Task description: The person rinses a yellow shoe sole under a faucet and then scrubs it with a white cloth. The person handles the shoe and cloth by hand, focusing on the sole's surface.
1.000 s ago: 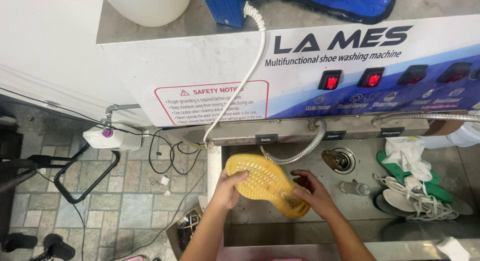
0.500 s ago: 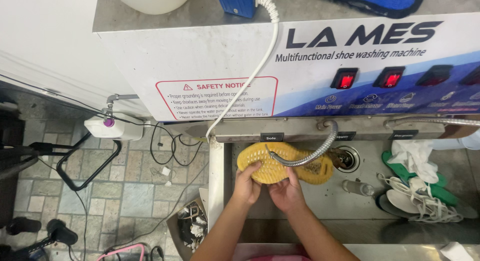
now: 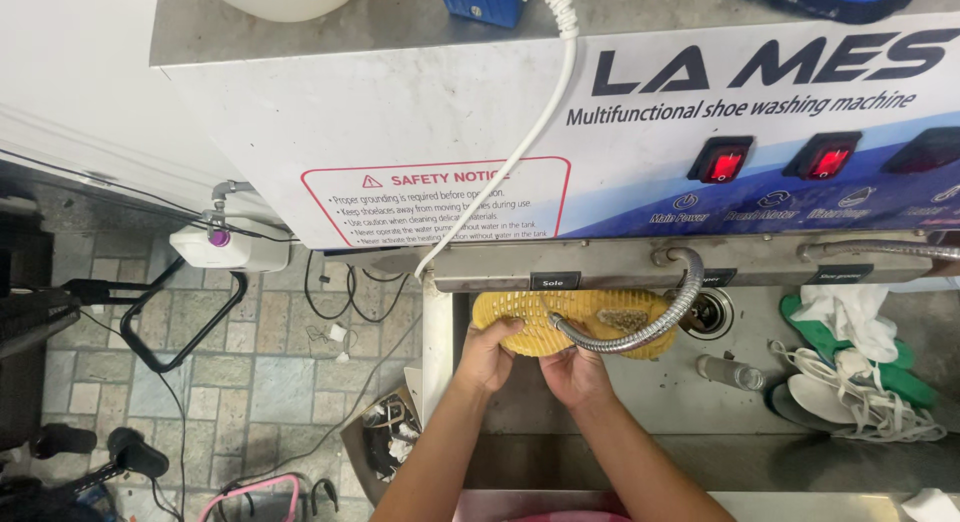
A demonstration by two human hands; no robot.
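Both my hands hold a yellow shoe [image 3: 590, 317] sole-up, lying sideways at the back of a steel sink [image 3: 700, 412]. My left hand [image 3: 487, 354] grips its left end, thumb on the studded sole. My right hand [image 3: 575, 374] grips the shoe's middle from below. A flexible metal hose [image 3: 672, 312] curves down from the machine's front across the sole, its tip near my right hand's fingers. The right part of the sole looks dirty.
A white and blue machine [image 3: 420, 132] with two lit red switches [image 3: 725, 160] stands behind the sink. A drain [image 3: 712, 312], a small clear bottle [image 3: 730, 370], green insoles, white laces and a cloth [image 3: 850, 317] lie to the right. Cables and a black stand cover the tiled floor at left.
The shoe has turned from a diagonal to lying level and moved back under the hose. My right hand shifted from the heel end to the middle. The view drifted left.
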